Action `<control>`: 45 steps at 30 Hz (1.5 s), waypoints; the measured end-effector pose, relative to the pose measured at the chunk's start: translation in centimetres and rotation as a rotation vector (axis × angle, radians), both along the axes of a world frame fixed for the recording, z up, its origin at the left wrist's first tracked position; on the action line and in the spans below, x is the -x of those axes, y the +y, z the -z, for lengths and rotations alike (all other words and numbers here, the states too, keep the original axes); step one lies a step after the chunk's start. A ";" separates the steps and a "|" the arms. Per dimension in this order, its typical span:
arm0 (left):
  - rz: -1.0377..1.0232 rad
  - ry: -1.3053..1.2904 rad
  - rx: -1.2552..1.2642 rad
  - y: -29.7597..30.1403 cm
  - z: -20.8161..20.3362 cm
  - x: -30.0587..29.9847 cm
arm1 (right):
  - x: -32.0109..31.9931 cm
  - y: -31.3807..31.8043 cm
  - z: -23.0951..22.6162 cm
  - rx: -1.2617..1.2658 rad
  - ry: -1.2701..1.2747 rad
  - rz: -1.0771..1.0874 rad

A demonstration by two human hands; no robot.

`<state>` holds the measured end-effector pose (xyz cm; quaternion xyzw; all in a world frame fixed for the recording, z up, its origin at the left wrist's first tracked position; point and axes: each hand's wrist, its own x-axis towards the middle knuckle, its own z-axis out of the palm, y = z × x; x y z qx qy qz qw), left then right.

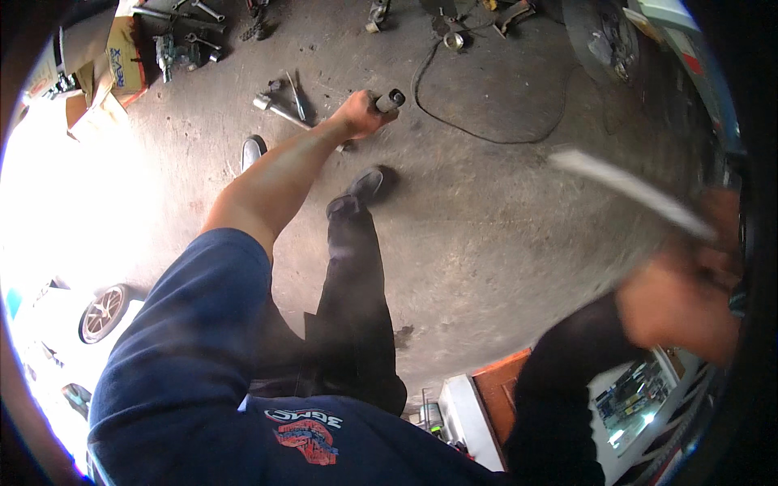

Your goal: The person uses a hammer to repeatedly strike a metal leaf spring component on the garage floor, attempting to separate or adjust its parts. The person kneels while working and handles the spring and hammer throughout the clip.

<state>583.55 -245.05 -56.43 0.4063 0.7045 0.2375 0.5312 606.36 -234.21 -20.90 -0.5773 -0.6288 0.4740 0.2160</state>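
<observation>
I'm in what looks like a mechanic's workshop, judging by the stained concrete floor (486, 243) beneath me, the wrenches (209, 10) and loose metal parts (166, 57) strewn across it, the dark looped cable (486, 139), the cardboard box (126, 57) and the spoked wheel (105, 313) to my left.

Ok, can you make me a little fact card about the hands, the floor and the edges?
Left hand: closed around a grey cylinder
Right hand: blurred, apparently holding a long pale bar
Floor: dark curving cable; metal tool partly hidden by the left forearm
Upper left: opened box
Lower left: spoked wheel
</observation>
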 end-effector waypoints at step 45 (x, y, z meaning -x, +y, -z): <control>-0.017 -0.022 -0.019 0.5 2.0 2.6 | 4.6 -3.9 11.3 0.388 -0.451 -0.167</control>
